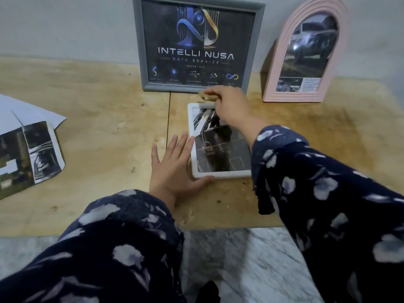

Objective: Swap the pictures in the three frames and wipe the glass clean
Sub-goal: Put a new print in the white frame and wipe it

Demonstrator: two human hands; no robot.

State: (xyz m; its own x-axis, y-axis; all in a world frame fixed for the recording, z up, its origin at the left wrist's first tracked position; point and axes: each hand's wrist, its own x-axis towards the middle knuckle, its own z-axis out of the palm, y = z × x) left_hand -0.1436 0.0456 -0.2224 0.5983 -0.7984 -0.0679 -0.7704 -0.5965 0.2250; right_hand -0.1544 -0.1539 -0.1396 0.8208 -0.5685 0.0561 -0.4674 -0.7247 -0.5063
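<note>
White frame under both hands

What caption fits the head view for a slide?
Left hand steadies the flat white frame while the right hand holds a small tan piece above it.

The single head view looks forward and steeply down from above the person's own sleeves, close over a wooden board that fills the middle of the picture, with pale floor at six o'clock. It faces a grey wall running across twelve o'clock, near enough that the grey frame leaning there is cut off at the top edge. The wide lens bends the edges, so the pink arched frame at one o'clock tilts inward; no second view shares the scene.
</note>
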